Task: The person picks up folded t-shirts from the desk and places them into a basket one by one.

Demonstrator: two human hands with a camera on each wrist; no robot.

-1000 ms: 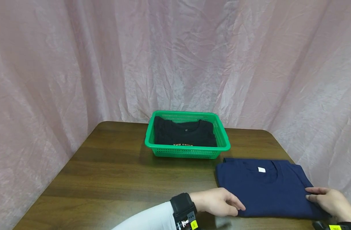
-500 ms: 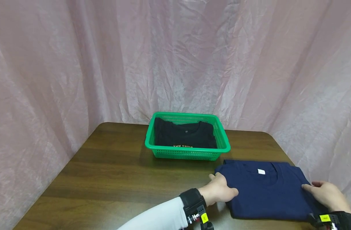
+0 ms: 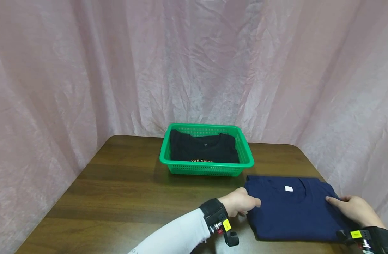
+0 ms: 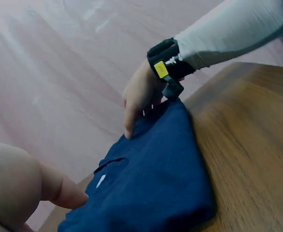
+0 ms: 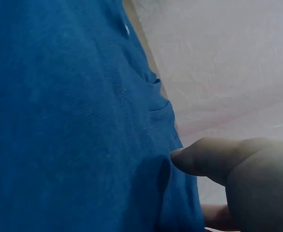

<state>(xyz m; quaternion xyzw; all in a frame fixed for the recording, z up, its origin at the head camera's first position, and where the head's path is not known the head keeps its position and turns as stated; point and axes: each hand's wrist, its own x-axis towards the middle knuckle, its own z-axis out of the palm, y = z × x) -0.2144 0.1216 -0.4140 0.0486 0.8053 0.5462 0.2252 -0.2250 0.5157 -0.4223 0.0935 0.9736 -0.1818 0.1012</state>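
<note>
A folded navy T-shirt [image 3: 292, 215] with a white neck label lies on the table's right side. At its left edge my left hand [image 3: 240, 201] grips the cloth, thumb on top and fingers curled at the side. My right hand [image 3: 357, 210] holds the opposite edge, its thumb on top and its other fingers partly hidden below. In the left wrist view, the right hand [image 4: 144, 94] shows fingers tucked under the navy T-shirt [image 4: 156, 174]. The right wrist view shows a thumb [image 5: 204, 157] over the cloth's edge.
A green plastic basket [image 3: 206, 169] stands at the back middle of the wooden table [image 3: 124, 197], holding a folded black T-shirt [image 3: 203, 148] with printed lettering. Pink curtains [image 3: 194, 63] hang behind and at both sides.
My left hand has moved from the shirt's near left corner up to its left edge and taken hold, drawing that edge in. My right hand has shifted inward and farther up the right edge.
</note>
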